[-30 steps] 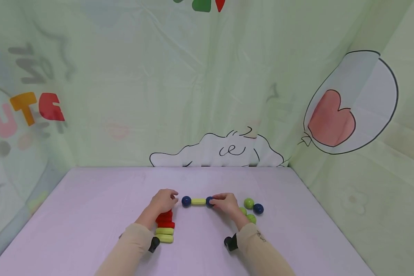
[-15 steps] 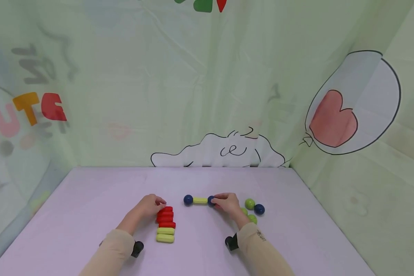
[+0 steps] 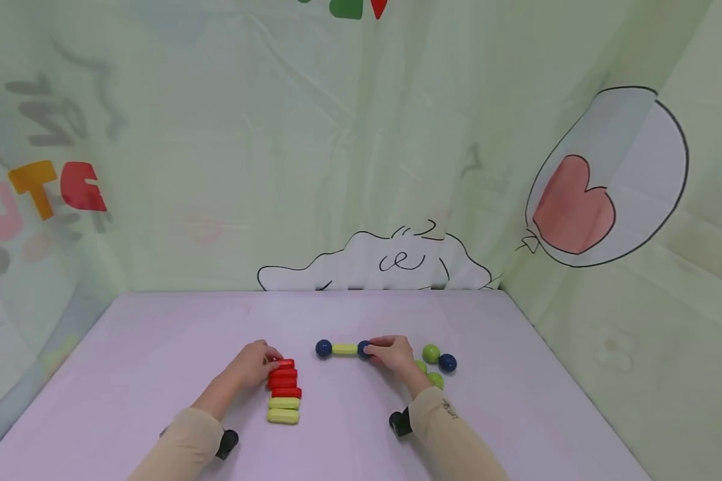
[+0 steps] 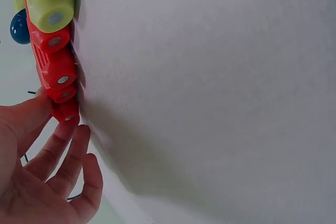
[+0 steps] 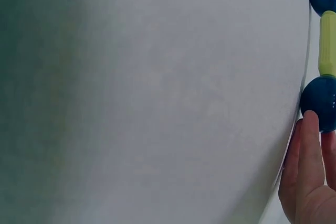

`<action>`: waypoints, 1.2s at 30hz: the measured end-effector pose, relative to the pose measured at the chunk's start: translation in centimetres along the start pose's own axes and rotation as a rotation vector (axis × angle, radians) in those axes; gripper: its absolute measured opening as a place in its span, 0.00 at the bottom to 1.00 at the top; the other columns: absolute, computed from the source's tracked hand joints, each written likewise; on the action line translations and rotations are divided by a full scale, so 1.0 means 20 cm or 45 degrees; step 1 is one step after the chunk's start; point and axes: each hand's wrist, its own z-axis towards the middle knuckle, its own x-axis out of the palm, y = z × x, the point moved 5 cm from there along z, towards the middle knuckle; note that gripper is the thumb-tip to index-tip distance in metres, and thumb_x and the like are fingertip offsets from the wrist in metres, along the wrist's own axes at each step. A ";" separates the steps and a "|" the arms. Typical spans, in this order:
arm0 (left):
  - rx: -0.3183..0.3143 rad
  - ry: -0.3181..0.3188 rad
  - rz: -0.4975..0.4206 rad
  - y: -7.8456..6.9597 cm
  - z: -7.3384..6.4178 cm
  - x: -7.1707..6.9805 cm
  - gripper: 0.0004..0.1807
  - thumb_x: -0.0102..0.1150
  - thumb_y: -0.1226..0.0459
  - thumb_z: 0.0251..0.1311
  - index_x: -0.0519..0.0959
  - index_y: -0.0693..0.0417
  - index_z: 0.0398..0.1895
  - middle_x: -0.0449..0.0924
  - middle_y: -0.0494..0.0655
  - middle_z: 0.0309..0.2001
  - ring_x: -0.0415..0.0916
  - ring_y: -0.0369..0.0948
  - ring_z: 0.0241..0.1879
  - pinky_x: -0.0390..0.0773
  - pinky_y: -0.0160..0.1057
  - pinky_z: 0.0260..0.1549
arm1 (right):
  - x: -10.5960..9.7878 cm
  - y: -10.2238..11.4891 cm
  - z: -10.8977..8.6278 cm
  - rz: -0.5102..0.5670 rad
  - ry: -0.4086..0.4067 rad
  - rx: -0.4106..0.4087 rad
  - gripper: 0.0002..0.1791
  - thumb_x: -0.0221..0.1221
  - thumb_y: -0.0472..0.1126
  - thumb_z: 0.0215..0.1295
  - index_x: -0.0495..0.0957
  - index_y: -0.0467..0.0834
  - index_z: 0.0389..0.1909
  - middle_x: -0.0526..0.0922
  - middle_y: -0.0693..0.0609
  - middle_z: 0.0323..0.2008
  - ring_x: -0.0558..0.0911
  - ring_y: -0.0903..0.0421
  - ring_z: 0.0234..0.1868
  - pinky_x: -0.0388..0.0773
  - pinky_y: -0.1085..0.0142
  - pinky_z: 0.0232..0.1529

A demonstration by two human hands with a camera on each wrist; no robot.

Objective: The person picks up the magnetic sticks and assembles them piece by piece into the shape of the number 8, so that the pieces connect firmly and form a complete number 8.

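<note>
My left hand [image 3: 249, 364] is at the far end of a row of red magnetic rods [image 3: 283, 383], its thumb and fingers pinching the farthest red rod [image 4: 65, 110]. Two pale yellow rods [image 3: 283, 416] continue that row toward me. To the right lies a straight piece: a yellow rod [image 3: 345, 349] between a left blue ball [image 3: 323, 349] and a right blue ball [image 5: 320, 103]. With thumb and fingertips my right hand [image 3: 396, 354] grips the right ball. Metal discs show on the rod ends in the left wrist view.
Right of my right hand sit several green balls [image 3: 430, 353] and another blue ball [image 3: 448, 363], partly hidden by the wrist. The lilac table [image 3: 174, 341] ends at a printed cloth backdrop [image 3: 247, 167]. A black wrist camera [image 3: 400, 422] sticks out from the right sleeve.
My left hand has moved left and back from beside the left blue ball to the far end of the red rods, and now pinches the farthest one. The right hand keeps its hold.
</note>
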 end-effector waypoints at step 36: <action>-0.079 -0.133 -0.294 -0.27 0.03 0.09 0.15 0.62 0.64 0.54 0.77 0.63 0.44 0.73 0.47 0.28 0.70 0.38 0.20 0.73 0.33 0.21 | 0.01 0.02 0.02 -0.076 -0.007 -0.014 0.16 0.65 0.36 0.52 0.79 0.34 0.43 0.79 0.40 0.42 0.80 0.56 0.34 0.78 0.68 0.35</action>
